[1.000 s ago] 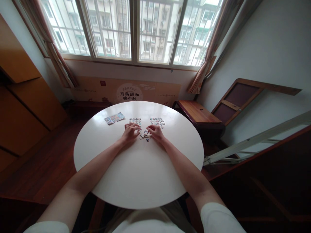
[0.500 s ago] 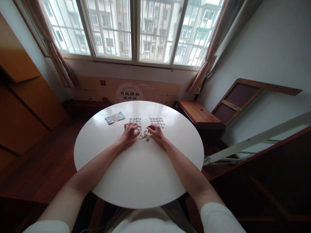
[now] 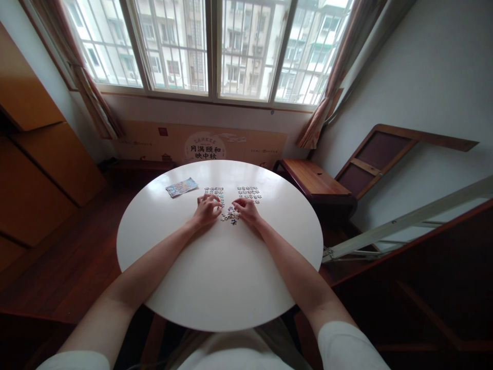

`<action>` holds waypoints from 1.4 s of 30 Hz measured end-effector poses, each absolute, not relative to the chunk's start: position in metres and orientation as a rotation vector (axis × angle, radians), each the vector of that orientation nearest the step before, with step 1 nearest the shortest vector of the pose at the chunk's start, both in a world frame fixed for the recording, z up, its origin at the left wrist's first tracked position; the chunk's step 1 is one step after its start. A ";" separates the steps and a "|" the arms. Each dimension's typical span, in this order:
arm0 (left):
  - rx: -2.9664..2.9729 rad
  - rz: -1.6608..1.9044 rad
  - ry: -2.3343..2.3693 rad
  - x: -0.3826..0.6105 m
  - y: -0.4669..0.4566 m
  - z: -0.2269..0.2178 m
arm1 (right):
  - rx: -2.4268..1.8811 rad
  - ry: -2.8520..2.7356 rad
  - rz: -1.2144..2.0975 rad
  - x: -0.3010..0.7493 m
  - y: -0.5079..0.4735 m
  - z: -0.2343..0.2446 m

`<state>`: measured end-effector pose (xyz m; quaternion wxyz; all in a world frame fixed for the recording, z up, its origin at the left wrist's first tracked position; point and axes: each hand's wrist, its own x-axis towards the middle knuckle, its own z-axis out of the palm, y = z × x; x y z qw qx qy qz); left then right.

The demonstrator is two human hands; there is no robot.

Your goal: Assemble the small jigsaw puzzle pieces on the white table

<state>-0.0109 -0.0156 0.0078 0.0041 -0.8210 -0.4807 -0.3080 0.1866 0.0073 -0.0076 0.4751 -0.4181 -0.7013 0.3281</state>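
Observation:
On the white round table [image 3: 215,277], small jigsaw puzzle pieces lie in three groups. My left hand [image 3: 208,208] rests over the lower part of the left rows of puzzle pieces [image 3: 214,189] and partly hides them. Its fingers are bent and apart, with no piece visible in them. Right of the loose pile of puzzle pieces [image 3: 231,217], my right hand [image 3: 246,209] has thumb and fingertips pinched together at the pile's upper edge. Whatever it may hold is too small to make out. Behind that hand sit the right rows of puzzle pieces [image 3: 249,192].
A colourful printed picture sheet [image 3: 182,187] lies at the table's far left. Beyond the table a printed cardboard panel [image 3: 239,141] leans under the barred window [image 3: 246,51]. A wooden bench [image 3: 316,177] stands at the right, near a wooden frame [image 3: 379,149] by the wall.
My left hand's fingers have shifted very slightly over the left rows. My right hand and the puzzle pieces look nearly the same.

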 end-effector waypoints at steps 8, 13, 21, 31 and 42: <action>-2.618 -0.947 -1.463 -0.011 -0.014 0.007 | -1.028 -1.713 0.795 0.186 0.007 -0.007; -2.566 -0.973 -1.533 -0.011 -0.014 0.006 | -1.037 -1.714 0.791 0.187 0.006 -0.006; -2.566 -0.943 -1.549 -0.011 -0.014 0.006 | -1.045 -1.724 0.781 0.186 0.005 -0.005; -2.601 -0.953 -1.527 -0.010 -0.014 0.006 | -1.051 -1.727 0.783 0.186 0.006 -0.006; -2.682 -0.910 -1.435 -0.010 -0.015 0.007 | -1.060 -1.725 0.786 0.187 0.006 -0.005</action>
